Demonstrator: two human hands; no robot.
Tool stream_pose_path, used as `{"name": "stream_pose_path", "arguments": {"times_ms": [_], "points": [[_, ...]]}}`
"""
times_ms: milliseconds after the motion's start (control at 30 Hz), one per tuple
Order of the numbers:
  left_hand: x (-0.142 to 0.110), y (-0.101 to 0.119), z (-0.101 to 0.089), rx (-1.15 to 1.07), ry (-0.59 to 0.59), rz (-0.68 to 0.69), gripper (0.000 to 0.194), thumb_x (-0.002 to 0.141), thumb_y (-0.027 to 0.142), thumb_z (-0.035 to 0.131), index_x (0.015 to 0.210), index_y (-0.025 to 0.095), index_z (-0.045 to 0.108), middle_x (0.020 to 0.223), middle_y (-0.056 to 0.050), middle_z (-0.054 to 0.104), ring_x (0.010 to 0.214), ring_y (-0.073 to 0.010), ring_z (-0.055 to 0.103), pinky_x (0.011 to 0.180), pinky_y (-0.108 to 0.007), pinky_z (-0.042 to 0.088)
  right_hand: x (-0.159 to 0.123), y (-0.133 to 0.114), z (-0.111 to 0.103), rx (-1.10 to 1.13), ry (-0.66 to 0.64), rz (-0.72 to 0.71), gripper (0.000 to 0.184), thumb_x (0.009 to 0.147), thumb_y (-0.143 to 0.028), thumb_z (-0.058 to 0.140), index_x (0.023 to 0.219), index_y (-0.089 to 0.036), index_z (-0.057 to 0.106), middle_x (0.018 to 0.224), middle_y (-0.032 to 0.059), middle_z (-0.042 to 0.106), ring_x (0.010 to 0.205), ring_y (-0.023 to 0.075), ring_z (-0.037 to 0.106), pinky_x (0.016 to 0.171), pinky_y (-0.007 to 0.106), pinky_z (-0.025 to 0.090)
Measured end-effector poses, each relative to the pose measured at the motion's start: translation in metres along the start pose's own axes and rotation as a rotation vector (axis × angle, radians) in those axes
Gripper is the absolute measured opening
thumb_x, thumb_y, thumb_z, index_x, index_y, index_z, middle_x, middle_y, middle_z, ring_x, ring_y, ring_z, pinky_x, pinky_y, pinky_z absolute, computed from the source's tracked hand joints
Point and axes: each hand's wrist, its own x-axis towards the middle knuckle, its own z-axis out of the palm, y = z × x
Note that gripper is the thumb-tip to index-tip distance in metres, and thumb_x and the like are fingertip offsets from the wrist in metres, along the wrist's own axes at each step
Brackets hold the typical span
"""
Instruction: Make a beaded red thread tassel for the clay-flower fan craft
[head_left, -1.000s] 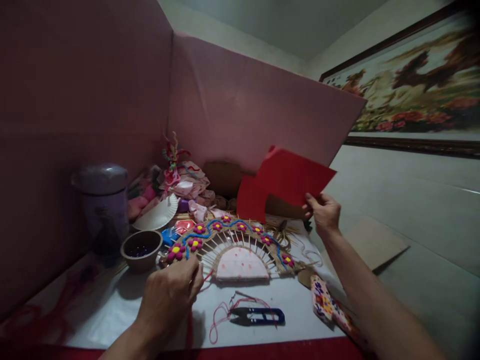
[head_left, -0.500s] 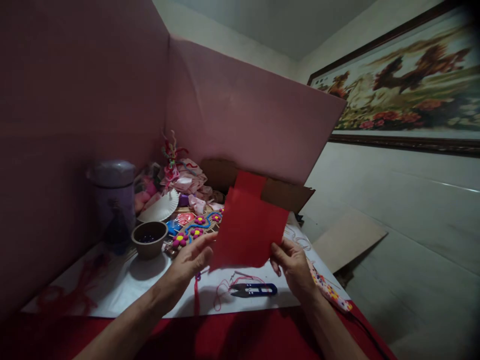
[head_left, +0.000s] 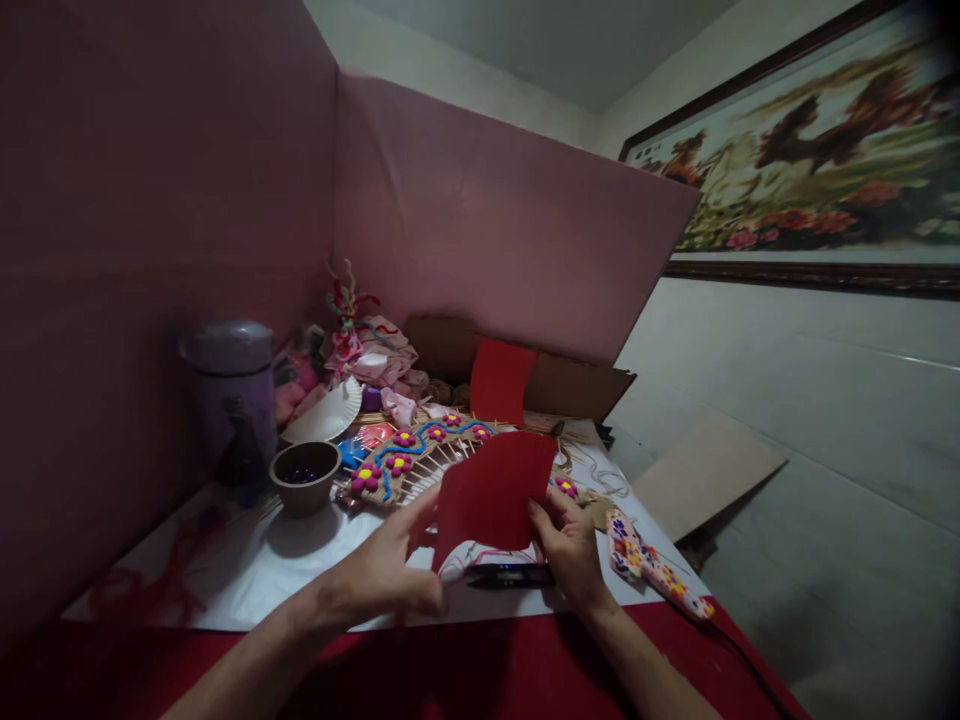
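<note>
A red sheet (head_left: 495, 490), like paper or thin felt, is held bowed above the table between my hands. My left hand (head_left: 397, 555) is closed around its left edge, fingers partly hidden behind it and the thumb at the lower corner. At the right edge, my right hand (head_left: 566, 545) pinches the sheet between thumb and fingers. Just below the sheet lie dark thread snips (head_left: 510, 576) on the white table cover, partly hidden, with pink thread (head_left: 480, 553) beside them. Behind is a fan-shaped stick piece with magenta flowers (head_left: 401, 463) and a blue wavy line.
A brown bowl (head_left: 304, 478) and a purple lidded container (head_left: 232, 400) stand at left. A flower-patterned glue gun (head_left: 652, 570) with a cord lies at right. Another red piece (head_left: 502, 380) leans against cardboard (head_left: 581, 390) at the back. Pink boards (head_left: 495, 220) wall the table.
The red sheet has come lower and nearer to me, and now bows between my hands. My right hand has moved slightly left, uncovering the glue gun. More of the flowered piece shows.
</note>
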Motion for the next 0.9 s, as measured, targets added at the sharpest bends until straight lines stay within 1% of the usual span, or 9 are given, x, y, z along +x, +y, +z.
{"name": "stream_pose_path", "arguments": {"times_ms": [100,200,300,367,500,567,733,800,900], "points": [[-0.002,-0.001,0.006,0.204,0.091,-0.021,0.076,0.060,0.030,0.079,0.131,0.025,0.049,0.127,-0.008,0.059,0.111,-0.0285,0.054,0.094,-0.039,0.044,0.002,0.000,-0.001,0.026,0.008,-0.023,0.022,0.081,-0.039,0.059,0.077,-0.018,0.063,0.072,0.0038,0.063,0.066,0.0171,0.056,0.061,0.026,0.047],[0.002,-0.008,0.002,0.301,0.225,-0.018,0.042,0.074,0.032,0.065,0.114,0.017,0.062,0.108,-0.009,0.068,0.097,-0.0257,0.061,0.085,-0.037,0.048,0.002,0.001,0.000,0.101,-0.073,-0.016,0.022,0.083,-0.039,0.056,0.087,-0.018,0.064,0.082,0.0055,0.066,0.073,0.0185,0.059,0.066,0.028,0.048],[0.009,-0.012,-0.006,0.295,0.369,-0.013,0.029,0.077,0.034,0.061,0.096,0.013,0.068,0.096,-0.009,0.071,0.090,-0.0245,0.062,0.080,-0.034,0.049,0.001,0.001,0.001,0.163,-0.122,-0.026,0.021,0.083,-0.038,0.057,0.092,-0.019,0.063,0.086,0.0055,0.066,0.079,0.0195,0.060,0.071,0.030,0.049],[0.011,-0.010,-0.009,0.211,0.415,-0.031,0.027,0.073,0.036,0.064,0.087,0.013,0.068,0.086,-0.008,0.071,0.080,-0.0229,0.064,0.074,-0.032,0.050,0.001,0.000,0.000,0.183,-0.140,-0.015,0.021,0.084,-0.039,0.057,0.090,-0.019,0.061,0.083,0.0044,0.064,0.078,0.0187,0.059,0.069,0.028,0.048],[0.010,0.000,-0.004,0.023,0.451,-0.123,0.032,0.067,0.042,0.071,0.079,0.013,0.067,0.073,-0.007,0.070,0.066,-0.0192,0.064,0.067,-0.030,0.051,0.002,0.000,-0.003,0.142,-0.105,0.035,0.025,0.084,-0.043,0.057,0.078,-0.019,0.057,0.065,-0.0012,0.054,0.055,0.0120,0.047,0.050,0.022,0.040],[0.008,0.004,-0.002,-0.016,0.442,-0.154,0.035,0.065,0.043,0.073,0.082,0.013,0.069,0.076,-0.009,0.072,0.068,-0.0210,0.066,0.068,-0.031,0.052,0.003,0.001,-0.005,0.109,-0.083,0.039,0.027,0.083,-0.044,0.057,0.075,-0.018,0.056,0.062,-0.0023,0.050,0.052,0.0106,0.043,0.048,0.022,0.037],[0.009,0.004,-0.008,-0.041,0.444,-0.174,0.051,0.061,0.044,0.076,0.100,0.012,0.067,0.094,-0.014,0.073,0.086,-0.0287,0.067,0.074,-0.035,0.052,0.003,0.001,-0.006,0.044,-0.054,0.019,0.029,0.082,-0.046,0.057,0.074,-0.018,0.058,0.062,-0.0012,0.050,0.054,0.0116,0.042,0.049,0.023,0.037],[0.010,0.003,-0.011,-0.062,0.438,-0.191,0.055,0.063,0.044,0.075,0.105,0.011,0.064,0.098,-0.015,0.072,0.088,-0.0294,0.067,0.073,-0.036,0.053,0.002,0.001,-0.004,0.041,-0.049,0.025,0.028,0.083,-0.046,0.057,0.075,-0.018,0.058,0.062,-0.0009,0.050,0.054,0.0120,0.043,0.049,0.023,0.037],[0.011,0.001,-0.012,-0.101,0.438,-0.217,0.053,0.060,0.039,0.078,0.103,0.011,0.063,0.095,-0.015,0.072,0.083,-0.0286,0.068,0.072,-0.036,0.054,0.001,0.001,-0.001,0.054,-0.044,0.013,0.027,0.083,-0.044,0.057,0.076,-0.018,0.058,0.063,-0.0014,0.050,0.054,0.0116,0.043,0.049,0.022,0.036]]}}
